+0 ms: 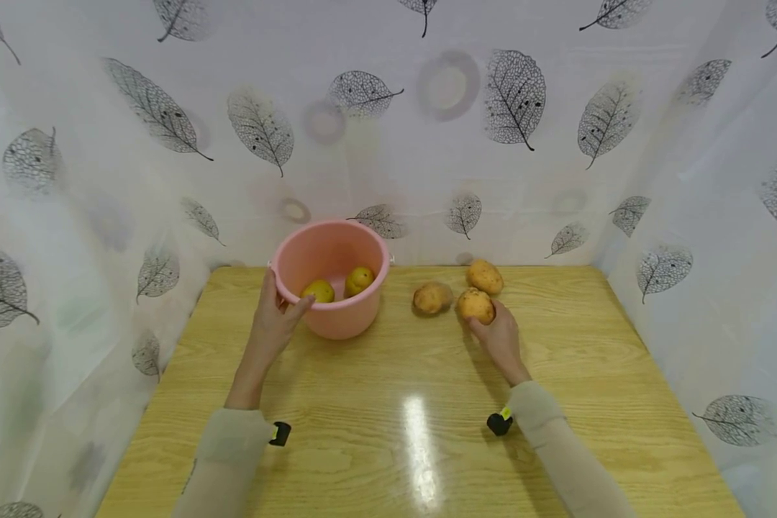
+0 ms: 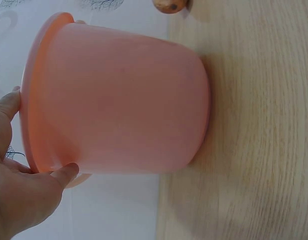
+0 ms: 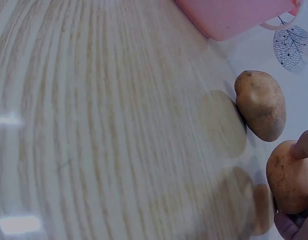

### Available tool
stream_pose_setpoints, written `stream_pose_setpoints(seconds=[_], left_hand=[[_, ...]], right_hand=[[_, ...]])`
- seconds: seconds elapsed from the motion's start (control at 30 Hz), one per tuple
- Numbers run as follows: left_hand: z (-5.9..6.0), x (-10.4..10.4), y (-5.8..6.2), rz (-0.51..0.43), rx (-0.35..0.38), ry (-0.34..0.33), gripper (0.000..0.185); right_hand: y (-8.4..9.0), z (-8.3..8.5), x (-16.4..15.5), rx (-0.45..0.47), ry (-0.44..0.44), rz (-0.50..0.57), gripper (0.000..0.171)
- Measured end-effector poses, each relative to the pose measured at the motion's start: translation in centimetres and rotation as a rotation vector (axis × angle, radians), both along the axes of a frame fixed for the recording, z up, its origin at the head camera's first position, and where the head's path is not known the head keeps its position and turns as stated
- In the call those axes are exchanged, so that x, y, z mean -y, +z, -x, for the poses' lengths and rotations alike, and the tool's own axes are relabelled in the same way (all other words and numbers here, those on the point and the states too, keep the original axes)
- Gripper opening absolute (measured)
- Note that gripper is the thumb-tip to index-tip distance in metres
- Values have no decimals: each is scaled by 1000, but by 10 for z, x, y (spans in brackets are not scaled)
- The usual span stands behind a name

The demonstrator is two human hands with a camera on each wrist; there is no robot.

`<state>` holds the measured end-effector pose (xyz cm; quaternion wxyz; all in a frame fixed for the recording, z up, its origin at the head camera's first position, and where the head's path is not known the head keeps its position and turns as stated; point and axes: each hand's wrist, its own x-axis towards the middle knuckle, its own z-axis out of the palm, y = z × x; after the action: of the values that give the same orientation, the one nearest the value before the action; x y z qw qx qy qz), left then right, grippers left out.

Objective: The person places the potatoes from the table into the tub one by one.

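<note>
The left hand clasped the pink bucket by its rim, steadying it; the right hand cupped a potato, fingers curled around it for lifting.

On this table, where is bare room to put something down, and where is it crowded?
Free: the whole near half of the table, between the two sleeves and toward the front edge; also the right side, beyond the right hand. Crowded: the back strip, where the left hand holds the bucket and three potatoes lie close together.
</note>
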<state>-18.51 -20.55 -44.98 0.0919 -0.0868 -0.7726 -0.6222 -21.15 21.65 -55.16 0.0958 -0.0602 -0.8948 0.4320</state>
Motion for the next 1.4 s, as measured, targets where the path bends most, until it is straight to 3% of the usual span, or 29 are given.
stream_pose_setpoints(seconds=[0.23, 0.47, 0.9, 1.0, 1.23, 1.4], left_hand=[[1, 0, 0, -7, -9, -2, 96], [-4, -5, 8, -32, -2, -2, 90], [2, 1, -3, -8, -16, -11, 95], [0, -1, 1, -7, -14, -11, 94], [-11, -7, 22, -34, -7, -34, 89], [-11, -7, 23, -25, 12, -23, 90]], right_hand=[[14, -1, -9, 26, 11, 26, 69], [32, -3, -13, 84, 14, 45, 71], [60, 1, -15, 40, 35, 27, 67], [69, 1, -14, 47, 48, 35, 67], [85, 4, -11, 42, 66, 54, 69], [92, 7, -8, 21, 91, 68, 68]])
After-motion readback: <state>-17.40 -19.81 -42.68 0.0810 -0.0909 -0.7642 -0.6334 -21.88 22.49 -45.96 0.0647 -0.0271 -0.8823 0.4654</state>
